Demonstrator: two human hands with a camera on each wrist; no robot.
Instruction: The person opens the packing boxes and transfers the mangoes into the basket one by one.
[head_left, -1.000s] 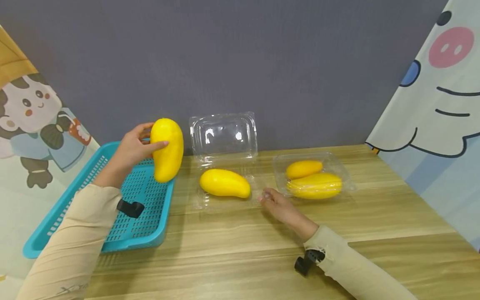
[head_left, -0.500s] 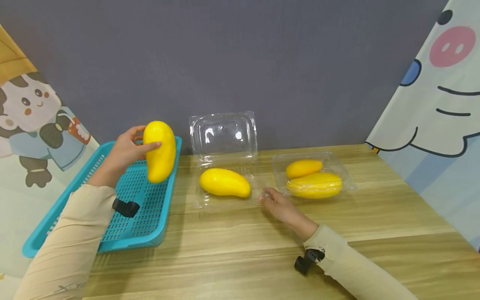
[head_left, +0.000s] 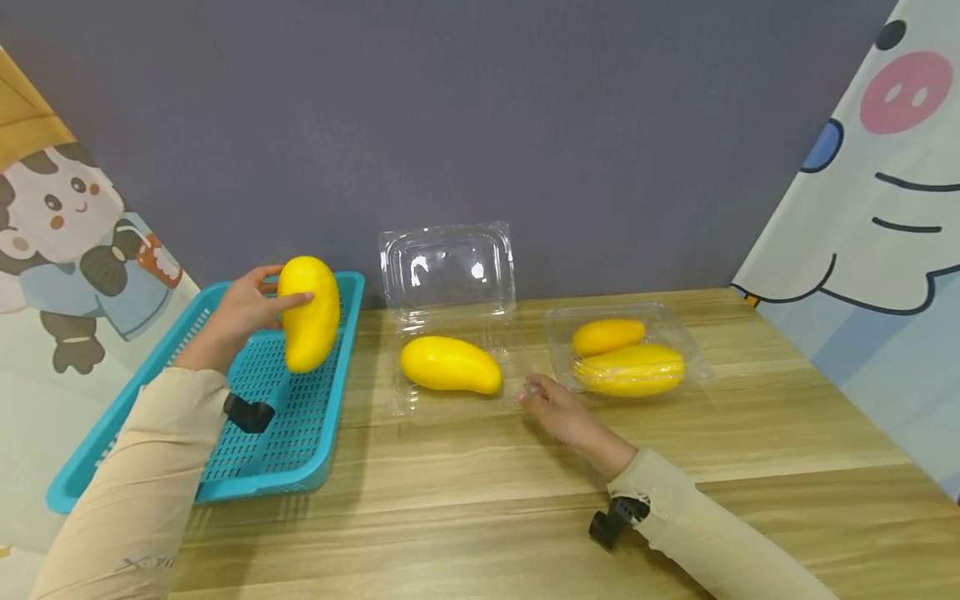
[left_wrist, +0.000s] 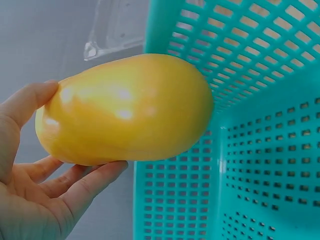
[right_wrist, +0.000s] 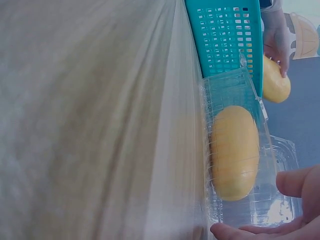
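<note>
Left hand (head_left: 247, 312): clamped on yellow mango (head_left: 311, 314), above teal basket (head_left: 309, 479). My right hand (head_left: 558, 410): grips right edge of open clear container (head_left: 450, 279) on surface (head_left: 450, 517); second mango (head_left: 450, 364) inside. Hands well apart

The person's left arm (head_left: 142, 475) reaches forward, the left grip (head_left: 243, 312) raised, thumb (left_wrist: 32, 100) set opposite the fingers (left_wrist: 92, 185); the right arm (head_left: 720, 521) slants inward, the right grip (head_left: 558, 412) lower, its fingers curled.

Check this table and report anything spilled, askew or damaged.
Nothing stands out: no visible spill or damage. The left hand holds one mango, another mango lies in the open box, and two mangoes sit in the other box. Glare could hide small cracks.
</note>
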